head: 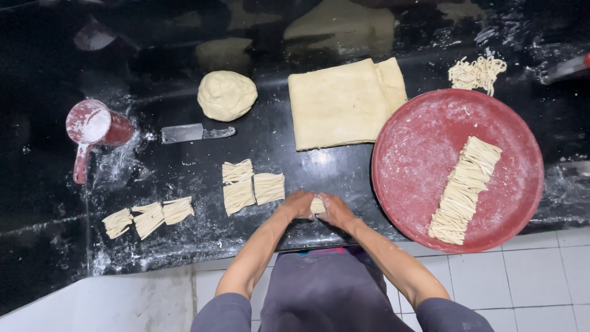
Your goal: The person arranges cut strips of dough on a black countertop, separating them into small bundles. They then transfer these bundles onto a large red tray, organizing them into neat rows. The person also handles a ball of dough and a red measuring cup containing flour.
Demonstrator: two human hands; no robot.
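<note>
Black floured surface (344,175); left hand (299,204) and right hand (336,210) closed together around a small noodle bundle (317,205) at the front edge; cut noodle stacks (252,187) lay just left; red round tray (424,147) right.

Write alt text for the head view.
Both hands, left hand and right hand, press a small bundle of cut noodles on a floured black counter. A red tray with noodles sits right; folded dough sheet behind.
</note>
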